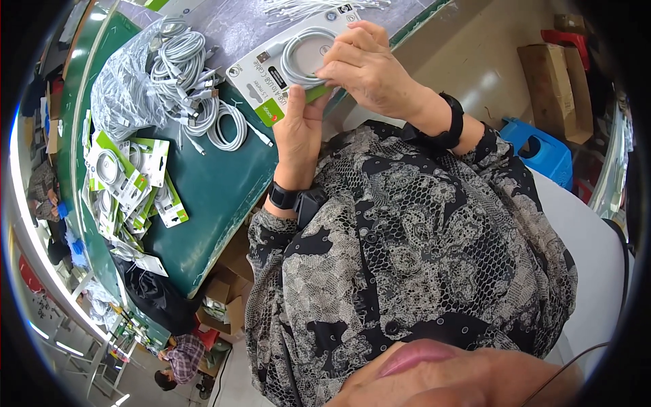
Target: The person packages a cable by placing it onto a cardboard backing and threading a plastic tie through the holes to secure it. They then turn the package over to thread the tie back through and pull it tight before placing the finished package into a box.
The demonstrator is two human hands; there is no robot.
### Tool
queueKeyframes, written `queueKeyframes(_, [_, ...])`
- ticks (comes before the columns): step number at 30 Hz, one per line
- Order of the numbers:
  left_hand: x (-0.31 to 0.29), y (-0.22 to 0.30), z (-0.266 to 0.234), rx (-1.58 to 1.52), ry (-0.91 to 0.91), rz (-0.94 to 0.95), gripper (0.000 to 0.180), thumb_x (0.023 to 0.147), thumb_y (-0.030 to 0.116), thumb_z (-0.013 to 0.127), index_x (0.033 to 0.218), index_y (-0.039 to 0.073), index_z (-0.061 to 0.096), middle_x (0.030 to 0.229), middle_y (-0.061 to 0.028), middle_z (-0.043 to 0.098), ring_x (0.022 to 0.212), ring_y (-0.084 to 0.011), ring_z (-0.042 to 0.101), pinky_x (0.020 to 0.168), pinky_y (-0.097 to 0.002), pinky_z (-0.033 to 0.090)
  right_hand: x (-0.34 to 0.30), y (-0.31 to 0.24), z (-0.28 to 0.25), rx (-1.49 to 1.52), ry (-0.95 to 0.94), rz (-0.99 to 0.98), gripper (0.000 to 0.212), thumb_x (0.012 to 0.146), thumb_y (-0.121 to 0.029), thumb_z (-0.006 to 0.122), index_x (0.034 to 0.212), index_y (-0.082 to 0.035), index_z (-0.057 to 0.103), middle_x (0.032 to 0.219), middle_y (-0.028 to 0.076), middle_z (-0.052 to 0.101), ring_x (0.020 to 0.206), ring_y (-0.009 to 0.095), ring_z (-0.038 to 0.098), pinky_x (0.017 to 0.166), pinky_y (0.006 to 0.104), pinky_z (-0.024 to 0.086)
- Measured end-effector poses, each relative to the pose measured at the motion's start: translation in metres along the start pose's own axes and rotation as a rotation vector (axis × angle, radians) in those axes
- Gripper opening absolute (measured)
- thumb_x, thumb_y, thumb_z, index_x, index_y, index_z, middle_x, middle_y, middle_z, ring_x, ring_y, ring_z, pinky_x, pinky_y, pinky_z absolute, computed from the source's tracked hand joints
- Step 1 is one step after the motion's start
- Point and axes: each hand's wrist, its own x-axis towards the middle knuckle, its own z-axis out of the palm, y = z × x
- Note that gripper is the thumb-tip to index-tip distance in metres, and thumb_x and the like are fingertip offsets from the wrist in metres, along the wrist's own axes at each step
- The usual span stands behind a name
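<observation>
Above the near edge of the table I hold up a white and green cardboard packaging card (252, 76), tilted. A coiled white USB cable (290, 66) lies against its front. My left hand (302, 136) grips the card's lower edge, with the thumb on the front and the other fingers mostly hidden behind. My right hand (366, 71) is closed at the coil's right side, its fingertips pinching the cable; a tie there, if any, is hidden. To the left of the card lies a heap of loose coiled white cables (182, 61), partly in a clear plastic bag (122, 98).
Several carded cables (125, 180) are piled on the green table (196, 217) at the left. White cable ties (298, 8) lie at the far side. A blue stool (542, 152) and cardboard boxes (553, 88) stand right. Another person (190, 359) works at lower left.
</observation>
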Motion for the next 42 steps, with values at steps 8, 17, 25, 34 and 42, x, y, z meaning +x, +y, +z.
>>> queueKeyframes(8, [-0.003,0.005,-0.009,0.058,0.01,0.003,0.033,0.095,0.005,0.05,0.127,-0.002,0.044,0.118,-0.0121,0.057,0.105,-0.0251,0.06,0.094,-0.0447,0.051,-0.002,0.009,0.002,0.007,-0.006,-0.001,0.019,0.073,-0.004,0.066,0.09,-0.012,0.067,0.093,-0.003,0.061,0.099,0.018,0.052,0.1,0.0404,0.031])
queueKeyframes(17, [0.011,0.007,-0.009,0.065,0.156,0.008,0.035,0.09,-0.002,0.056,0.124,0.0,0.047,0.114,-0.0106,0.058,0.1,-0.0222,0.062,0.09,-0.0428,0.054,0.016,0.032,-0.01,0.108,0.045,-0.053,0.015,0.075,-0.007,0.068,0.089,-0.011,0.067,0.09,-0.001,0.062,0.094,0.02,0.055,0.094,0.0369,0.039])
queueKeyframes(25, [0.019,0.018,-0.007,0.119,0.216,0.124,0.034,0.088,-0.003,0.059,0.121,-0.002,0.048,0.11,-0.0101,0.06,0.098,-0.0205,0.062,0.088,-0.0415,0.056,0.01,0.115,-0.003,0.385,-0.019,0.65,0.027,0.08,-0.011,0.066,0.107,-0.005,0.061,0.092,0.012,0.058,0.085,0.029,0.057,0.078,0.0354,0.047])
queueKeyframes(34, [0.032,0.026,-0.007,0.606,0.226,0.403,0.034,0.086,-0.005,0.061,0.118,-0.002,0.051,0.107,-0.0101,0.061,0.093,-0.0186,0.063,0.082,-0.0376,0.057,0.041,0.112,0.033,-0.1,-0.042,0.311,0.01,0.076,-0.012,0.064,0.081,-0.005,0.06,0.082,0.014,0.055,0.076,0.033,0.057,0.069,0.0416,0.048])
queueKeyframes(42, [0.039,0.032,0.003,0.283,0.22,0.303,0.04,0.087,-0.003,0.061,0.124,0.003,0.048,0.112,-0.0087,0.059,0.096,-0.0188,0.062,0.083,-0.0374,0.056,0.042,0.11,0.023,-0.087,0.099,0.231,0.009,0.076,-0.014,0.066,0.077,-0.007,0.06,0.081,0.01,0.057,0.082,0.03,0.057,0.073,0.0389,0.046])
